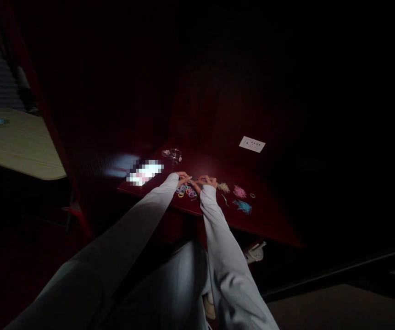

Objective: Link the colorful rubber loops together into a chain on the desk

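Note:
My left hand (pixel 182 178) and my right hand (pixel 207 181) meet above the dark red table, fingertips nearly touching. The fingers of both are bent into a pinch; whatever lies between them is too small and dim to make out. Just below them is a heap of colourful small rings (pixel 186 191). Beside my right hand sits a pile of pale yellow thin strands (pixel 223 187). Further right are a pink pile (pixel 239 191) and a blue pile (pixel 244 207) of similar thin pieces. A thin green strip (pixel 225 200) lies close by, and a single small ring (pixel 252 195) is at the right.
A lit, pixelated screen (pixel 145 173) rests on the left of the table (pixel 273 220). Behind it stands a clear round container (pixel 175 156). A white socket plate (pixel 252 144) is on the back wall. Under the table edge is a whitish cup-like object (pixel 255 253).

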`<action>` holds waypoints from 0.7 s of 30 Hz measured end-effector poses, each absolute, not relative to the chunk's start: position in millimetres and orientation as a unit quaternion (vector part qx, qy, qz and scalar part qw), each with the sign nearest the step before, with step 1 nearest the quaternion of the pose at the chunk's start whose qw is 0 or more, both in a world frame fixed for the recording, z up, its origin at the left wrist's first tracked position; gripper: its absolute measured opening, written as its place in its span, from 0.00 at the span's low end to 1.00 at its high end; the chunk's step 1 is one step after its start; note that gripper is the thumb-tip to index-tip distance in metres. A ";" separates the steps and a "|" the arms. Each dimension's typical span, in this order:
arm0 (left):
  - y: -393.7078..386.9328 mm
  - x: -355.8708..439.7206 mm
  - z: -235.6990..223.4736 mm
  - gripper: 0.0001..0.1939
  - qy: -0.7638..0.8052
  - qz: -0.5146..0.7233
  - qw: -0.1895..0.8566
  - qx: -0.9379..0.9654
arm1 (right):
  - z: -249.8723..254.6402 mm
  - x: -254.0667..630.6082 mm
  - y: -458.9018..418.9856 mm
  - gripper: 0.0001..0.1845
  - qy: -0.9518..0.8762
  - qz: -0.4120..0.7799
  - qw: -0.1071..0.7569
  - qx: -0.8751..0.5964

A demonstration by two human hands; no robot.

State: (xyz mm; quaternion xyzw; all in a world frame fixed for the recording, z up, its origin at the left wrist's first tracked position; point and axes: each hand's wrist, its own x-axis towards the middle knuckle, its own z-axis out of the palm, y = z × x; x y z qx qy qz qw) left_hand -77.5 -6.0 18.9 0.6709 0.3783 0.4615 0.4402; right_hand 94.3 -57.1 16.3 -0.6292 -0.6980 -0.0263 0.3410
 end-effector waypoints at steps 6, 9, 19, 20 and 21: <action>-7.4 -76.4 21.7 0.24 0.388 0.468 0.433 0.666 | 21.3 109.9 -52.1 0.12 -0.510 -0.038 0.419 -0.750; -6.0 -76.4 18.2 0.25 0.394 0.463 0.438 0.662 | 20.9 121.9 -49.4 0.18 -0.449 -0.048 0.416 -0.790; -2.2 -75.3 14.1 0.24 0.403 0.456 0.461 0.646 | 17.6 131.4 -46.0 0.21 -0.420 -0.045 0.413 -0.807; -2.9 -75.4 15.6 0.24 0.403 0.458 0.465 0.641 | 17.1 131.5 -46.5 0.22 -0.407 -0.045 0.426 -0.807; -3.7 -75.4 16.9 0.24 0.402 0.462 0.470 0.635 | 16.5 131.5 -47.0 0.23 -0.398 -0.048 0.435 -0.806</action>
